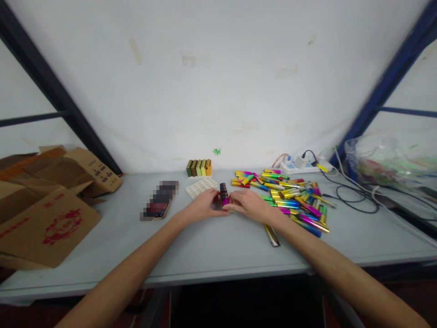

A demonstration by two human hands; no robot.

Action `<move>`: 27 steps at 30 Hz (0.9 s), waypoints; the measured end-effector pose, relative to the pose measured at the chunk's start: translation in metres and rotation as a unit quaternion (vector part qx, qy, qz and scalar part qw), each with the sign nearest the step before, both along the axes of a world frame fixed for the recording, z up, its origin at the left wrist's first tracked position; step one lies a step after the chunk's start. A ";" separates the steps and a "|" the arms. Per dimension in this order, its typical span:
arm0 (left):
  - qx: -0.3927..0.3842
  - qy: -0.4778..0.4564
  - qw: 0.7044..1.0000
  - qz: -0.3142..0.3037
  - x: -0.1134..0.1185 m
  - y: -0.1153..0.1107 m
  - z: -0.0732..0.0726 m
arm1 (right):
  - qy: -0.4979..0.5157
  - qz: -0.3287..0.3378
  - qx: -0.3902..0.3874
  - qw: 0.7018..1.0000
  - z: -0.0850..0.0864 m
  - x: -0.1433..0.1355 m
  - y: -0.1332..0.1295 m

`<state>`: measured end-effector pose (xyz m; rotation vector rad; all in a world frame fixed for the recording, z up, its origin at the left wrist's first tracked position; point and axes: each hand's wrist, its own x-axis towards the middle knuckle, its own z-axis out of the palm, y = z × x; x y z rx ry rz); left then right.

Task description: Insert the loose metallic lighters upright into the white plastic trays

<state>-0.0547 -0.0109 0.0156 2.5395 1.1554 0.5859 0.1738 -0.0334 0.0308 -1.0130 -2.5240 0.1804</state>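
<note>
Near the middle of the table, a short row of magenta pieces with black tops (224, 195), shaped like lighters, stands between my two hands. My left hand (205, 205) closes on the row from the left, thumb towards me. From the right, my right hand (248, 203) has its fingers pressed against the same row. Part of the row's lower end is hidden by fingers. Just behind my left hand lies a white tray with a grid of hollows (201, 187). Beyond it stands a block of similar dark-topped pieces (199, 168) in green, brown, yellow and orange rows.
A pile of shiny multicoloured pieces (295, 198) spreads right of my right hand. A phone (160, 200) lies left. Cardboard boxes (51, 218) crowd the left end. A power strip (300, 167), cables (355, 199) and a clear plastic bag (382, 159) are at right.
</note>
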 end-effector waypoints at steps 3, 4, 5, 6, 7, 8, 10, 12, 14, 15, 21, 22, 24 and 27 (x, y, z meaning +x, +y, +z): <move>-0.001 0.009 1.000 0.013 0.000 0.001 0.000 | 0.061 -0.049 0.049 0.996 -0.007 0.022 0.019; -0.003 0.011 1.000 0.016 0.001 0.001 0.000 | 0.074 -0.071 0.071 0.992 -0.010 0.031 0.028; -0.005 0.014 1.000 0.018 0.001 0.001 0.000 | 0.076 -0.084 0.090 0.989 -0.014 0.040 0.037; -0.005 0.016 1.000 0.019 0.001 0.001 0.001 | 0.062 -0.091 0.101 0.989 -0.018 0.048 0.046; -0.005 0.019 1.000 0.020 0.001 0.000 0.001 | 0.039 -0.098 0.101 0.989 -0.022 0.056 0.054; -0.004 0.021 1.000 0.021 0.001 0.000 0.002 | 0.013 -0.106 0.096 0.990 -0.026 0.061 0.061; -0.003 0.027 0.999 0.022 0.001 0.000 0.003 | -0.042 -0.129 0.075 0.988 -0.030 0.067 0.070; -0.003 0.031 0.999 0.020 0.001 -0.001 0.003 | -0.088 -0.154 0.059 0.982 -0.031 0.067 0.074; -0.004 0.029 0.999 0.017 0.000 0.000 0.002 | -0.113 -0.165 0.060 0.978 -0.027 0.065 0.074; -0.004 0.027 0.999 0.017 0.000 0.000 0.002 | -0.116 -0.164 0.065 0.978 -0.025 0.063 0.073; -0.006 0.018 1.000 0.014 -0.001 0.002 -0.001 | -0.025 -0.175 0.091 0.980 -0.011 0.061 0.064; -0.007 0.019 1.000 0.015 -0.001 0.002 -0.001 | 0.000 -0.178 0.085 0.980 -0.010 0.060 0.063; -0.010 0.016 1.000 0.018 -0.001 0.001 -0.001 | 0.056 -0.179 0.066 0.980 -0.010 0.059 0.058; -0.012 0.011 1.000 0.019 0.000 0.001 0.000 | 0.148 -0.175 0.051 0.972 -0.008 0.054 0.048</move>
